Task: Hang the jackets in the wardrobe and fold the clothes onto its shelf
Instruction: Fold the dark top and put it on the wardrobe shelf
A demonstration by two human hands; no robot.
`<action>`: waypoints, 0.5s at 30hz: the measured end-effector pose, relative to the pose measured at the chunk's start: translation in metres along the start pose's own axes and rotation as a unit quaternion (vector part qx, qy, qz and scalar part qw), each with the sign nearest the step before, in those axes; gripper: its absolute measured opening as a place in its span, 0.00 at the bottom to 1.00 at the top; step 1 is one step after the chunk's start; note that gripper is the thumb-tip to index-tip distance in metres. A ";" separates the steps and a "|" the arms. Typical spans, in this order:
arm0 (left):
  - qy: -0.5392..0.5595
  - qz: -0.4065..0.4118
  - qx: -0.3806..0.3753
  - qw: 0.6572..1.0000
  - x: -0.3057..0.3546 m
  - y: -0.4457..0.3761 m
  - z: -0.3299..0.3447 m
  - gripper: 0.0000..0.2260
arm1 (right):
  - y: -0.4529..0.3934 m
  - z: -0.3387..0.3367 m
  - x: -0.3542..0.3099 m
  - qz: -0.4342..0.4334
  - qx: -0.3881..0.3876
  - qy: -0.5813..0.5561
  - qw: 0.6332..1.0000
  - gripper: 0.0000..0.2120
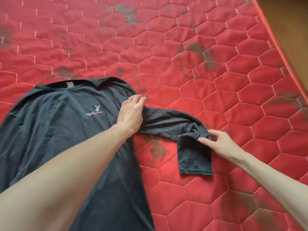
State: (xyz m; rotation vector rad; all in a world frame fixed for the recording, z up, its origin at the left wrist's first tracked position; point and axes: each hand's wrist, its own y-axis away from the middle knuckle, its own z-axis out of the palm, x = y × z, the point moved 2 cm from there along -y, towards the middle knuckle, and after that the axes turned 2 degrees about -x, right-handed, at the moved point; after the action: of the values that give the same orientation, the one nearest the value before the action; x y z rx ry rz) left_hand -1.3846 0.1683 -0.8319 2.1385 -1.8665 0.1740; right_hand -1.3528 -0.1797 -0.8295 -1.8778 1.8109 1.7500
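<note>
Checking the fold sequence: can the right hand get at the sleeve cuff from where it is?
Probably yes. The right hand already pinches the bunched elbow of the sleeve, and the cuff lies flat on the red mattress just below it, uncovered. The left hand presses the shoulder, well clear.

We count one dark long-sleeved shirt (66, 130) spread on one red quilted mattress (200, 47), and that is the only garment we can see. The shirt shows one small printed logo (95, 111) on its chest and one pale label (69, 84) inside the neckline. Of its sleeves, we count one lying in full view (183, 130) (bent back on itself near the cuff); the other runs off the left edge, so we cannot count it for certain. We count two bare hands: one left hand (130, 114) and one right hand (220, 141). The mattress carries many dark blotches, too blurred for an exact count.
</note>
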 end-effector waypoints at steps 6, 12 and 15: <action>-0.178 0.107 -0.197 0.958 0.015 -0.040 -0.004 0.19 | -0.011 -0.028 0.007 0.000 0.093 -0.117 0.989 0.13; -0.207 0.117 -0.257 0.937 -0.003 -0.072 -0.022 0.09 | -0.011 -0.079 0.007 0.016 0.075 -0.028 0.997 0.10; -0.081 0.044 -0.267 0.959 -0.014 -0.084 -0.028 0.09 | -0.008 -0.107 0.014 0.059 -0.015 0.064 0.996 0.10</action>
State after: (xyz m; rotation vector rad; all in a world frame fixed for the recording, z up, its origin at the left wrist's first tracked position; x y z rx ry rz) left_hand -1.3012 0.1989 -0.8215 1.7383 -1.8261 -0.4526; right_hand -1.2799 -0.2557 -0.8030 -1.9742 1.9902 1.7389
